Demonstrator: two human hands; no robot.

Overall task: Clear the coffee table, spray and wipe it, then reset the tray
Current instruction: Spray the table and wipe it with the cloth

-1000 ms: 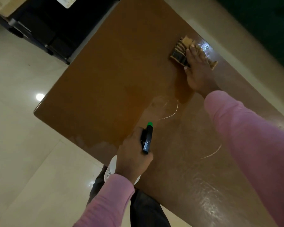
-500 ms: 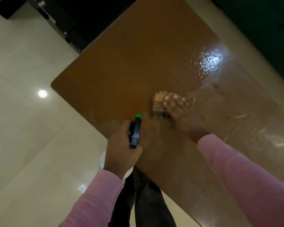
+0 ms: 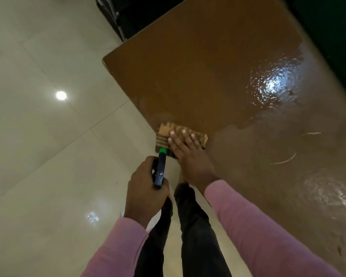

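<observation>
The brown coffee table (image 3: 218, 62) fills the upper right, its surface wet and glossy on the right half. A striped tan cloth (image 3: 165, 134) lies at the table's near left edge, partly over the rim. My right hand (image 3: 190, 156) presses flat on the cloth, fingers spread. My left hand (image 3: 146, 190) is just off the table's edge, wrapped around a spray bottle (image 3: 160, 169) with a dark head and green nozzle pointing towards the cloth. The bottle's white body is mostly hidden under my hand.
Glossy cream floor tiles (image 3: 48, 146) spread to the left. Dark furniture (image 3: 124, 15) stands beyond the table's far left corner. A dark green surface (image 3: 338, 27) borders the table at the upper right. My legs in dark trousers (image 3: 196, 226) stand by the table edge.
My right hand has dragged the cloth from the far side of the table across to the near left edge. My left hand kept hold of the spray bottle beside the table.
</observation>
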